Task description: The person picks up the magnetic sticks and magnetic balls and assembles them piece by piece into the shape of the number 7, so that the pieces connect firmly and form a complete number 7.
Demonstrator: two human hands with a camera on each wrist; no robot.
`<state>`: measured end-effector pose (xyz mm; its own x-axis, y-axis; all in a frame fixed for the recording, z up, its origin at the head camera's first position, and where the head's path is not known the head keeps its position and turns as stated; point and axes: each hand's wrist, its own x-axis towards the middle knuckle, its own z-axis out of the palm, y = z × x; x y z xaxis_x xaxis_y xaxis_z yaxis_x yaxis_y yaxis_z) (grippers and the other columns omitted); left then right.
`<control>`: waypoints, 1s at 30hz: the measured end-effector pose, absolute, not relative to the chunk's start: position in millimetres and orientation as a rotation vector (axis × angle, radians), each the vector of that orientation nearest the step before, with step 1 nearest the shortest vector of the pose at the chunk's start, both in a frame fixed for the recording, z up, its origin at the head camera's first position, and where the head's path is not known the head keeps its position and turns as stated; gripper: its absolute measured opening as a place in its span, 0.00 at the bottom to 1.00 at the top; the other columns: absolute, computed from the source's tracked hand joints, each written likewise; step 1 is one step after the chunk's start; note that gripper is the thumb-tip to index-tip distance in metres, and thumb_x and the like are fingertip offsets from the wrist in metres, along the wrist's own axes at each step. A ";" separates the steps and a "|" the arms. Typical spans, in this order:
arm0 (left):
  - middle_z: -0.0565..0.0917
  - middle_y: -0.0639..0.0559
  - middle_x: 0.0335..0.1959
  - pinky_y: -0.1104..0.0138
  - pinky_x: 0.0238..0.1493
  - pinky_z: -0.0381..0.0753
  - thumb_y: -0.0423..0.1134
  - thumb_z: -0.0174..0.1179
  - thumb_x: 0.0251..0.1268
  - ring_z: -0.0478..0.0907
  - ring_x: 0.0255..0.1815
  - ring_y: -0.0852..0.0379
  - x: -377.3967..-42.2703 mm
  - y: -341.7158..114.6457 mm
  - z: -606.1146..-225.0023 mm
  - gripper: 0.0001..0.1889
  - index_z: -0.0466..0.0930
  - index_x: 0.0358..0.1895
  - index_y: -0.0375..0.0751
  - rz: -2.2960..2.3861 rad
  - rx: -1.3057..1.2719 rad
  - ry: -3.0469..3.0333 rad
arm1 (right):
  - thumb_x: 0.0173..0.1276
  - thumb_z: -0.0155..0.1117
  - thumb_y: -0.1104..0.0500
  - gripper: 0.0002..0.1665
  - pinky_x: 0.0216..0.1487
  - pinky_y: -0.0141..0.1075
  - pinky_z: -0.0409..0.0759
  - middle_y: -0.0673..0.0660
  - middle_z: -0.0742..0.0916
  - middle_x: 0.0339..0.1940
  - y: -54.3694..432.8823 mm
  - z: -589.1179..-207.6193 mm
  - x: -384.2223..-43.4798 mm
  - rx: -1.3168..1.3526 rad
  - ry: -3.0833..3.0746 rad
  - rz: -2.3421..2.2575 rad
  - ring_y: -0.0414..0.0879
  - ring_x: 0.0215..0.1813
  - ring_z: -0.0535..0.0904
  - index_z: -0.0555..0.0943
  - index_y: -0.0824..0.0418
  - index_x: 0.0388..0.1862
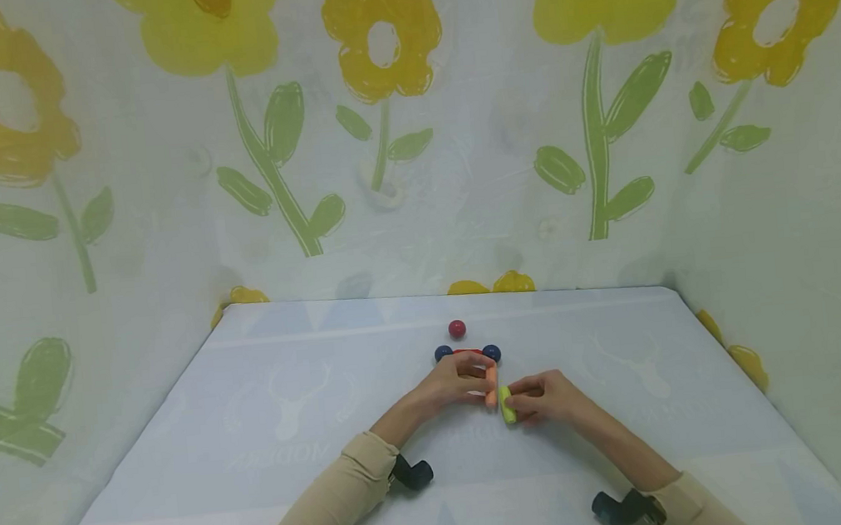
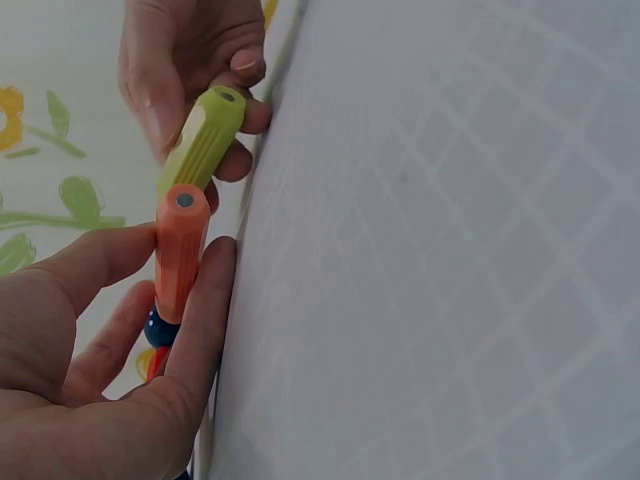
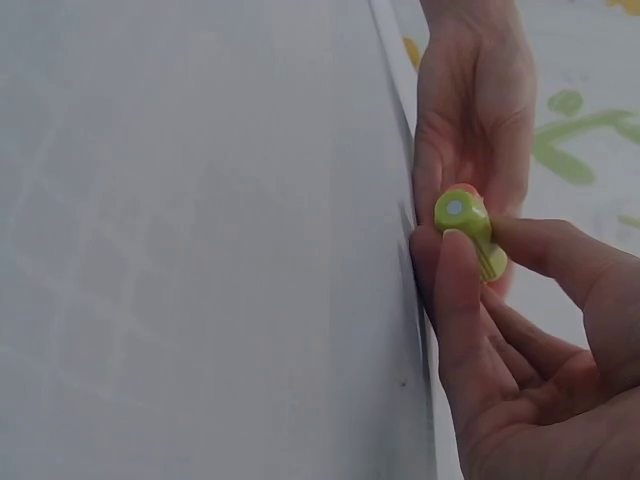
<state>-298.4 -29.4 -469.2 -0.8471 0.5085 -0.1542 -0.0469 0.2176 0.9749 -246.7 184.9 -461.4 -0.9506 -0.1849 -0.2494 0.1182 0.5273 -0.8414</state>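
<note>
My left hand (image 1: 457,380) pinches an orange magnetic rod (image 2: 180,255) between thumb and fingers. A grey disc shows in its near end in the left wrist view. In my right hand (image 1: 550,397) I hold a lime-green magnetic rod (image 3: 478,240), with a similar disc in its end. The two rods are close together, and I cannot tell whether they touch. Just beyond the left fingers lies a red rod (image 1: 467,350) between two dark blue balls, the left ball (image 1: 443,353) and the right ball (image 1: 492,353). My left hand partly covers that piece.
A single red ball (image 1: 457,328) rests farther back on the pale table (image 1: 310,372). Flower-printed cloth walls (image 1: 446,210) stand behind the table and on both sides. A dark wrist device (image 1: 412,473) is strapped to the left forearm, another (image 1: 622,510) to the right.
</note>
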 end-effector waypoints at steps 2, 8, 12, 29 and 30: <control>0.84 0.49 0.48 0.63 0.47 0.87 0.36 0.69 0.59 0.79 0.49 0.56 -297.7 -29.4 -468.5 0.20 0.81 0.55 0.44 1.666 0.424 2.055 | 0.63 0.71 0.51 0.28 0.38 0.36 0.87 0.60 0.90 0.42 184.5 -461.2 -244.9 -0.041 2.431 -1.416 0.46 0.34 0.87 0.81 0.68 0.56; 0.84 0.50 0.48 0.63 0.48 0.86 0.37 0.69 0.59 0.79 0.50 0.56 -297.7 -29.6 -469.3 0.19 0.81 0.55 0.45 1.649 0.427 2.080 | 0.63 0.70 0.51 0.30 0.38 0.37 0.87 0.59 0.90 0.39 184.7 -461.0 -240.5 -0.041 2.331 -1.484 0.45 0.33 0.87 0.79 0.70 0.57; 0.84 0.49 0.49 0.63 0.48 0.86 0.38 0.69 0.59 0.79 0.50 0.56 -298.5 -30.0 -470.5 0.19 0.81 0.55 0.46 1.644 0.439 2.084 | 0.63 0.71 0.50 0.31 0.38 0.36 0.87 0.58 0.90 0.39 183.8 -461.2 -238.2 -0.023 2.300 -1.495 0.45 0.33 0.87 0.79 0.69 0.58; 0.84 0.48 0.49 0.63 0.48 0.86 0.36 0.69 0.59 0.80 0.50 0.57 -298.0 -29.8 -470.1 0.19 0.81 0.55 0.44 1.671 0.439 2.061 | 0.60 0.73 0.48 0.35 0.39 0.36 0.87 0.59 0.90 0.41 178.3 -464.7 -229.0 -0.035 2.248 -1.502 0.47 0.35 0.88 0.78 0.70 0.59; 0.84 0.48 0.49 0.63 0.48 0.86 0.36 0.69 0.59 0.80 0.50 0.56 -298.0 -29.8 -470.2 0.19 0.81 0.55 0.44 1.671 0.441 2.061 | 0.61 0.73 0.49 0.35 0.39 0.36 0.87 0.60 0.90 0.41 177.6 -464.5 -228.6 -0.033 2.246 -1.502 0.47 0.35 0.88 0.78 0.70 0.59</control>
<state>-298.0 -29.8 -470.2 -0.8486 0.5098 -0.1413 -0.0330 0.2156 0.9759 -228.6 177.6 -464.5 -0.9046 -0.2557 -0.3410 0.2176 0.4110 -0.8853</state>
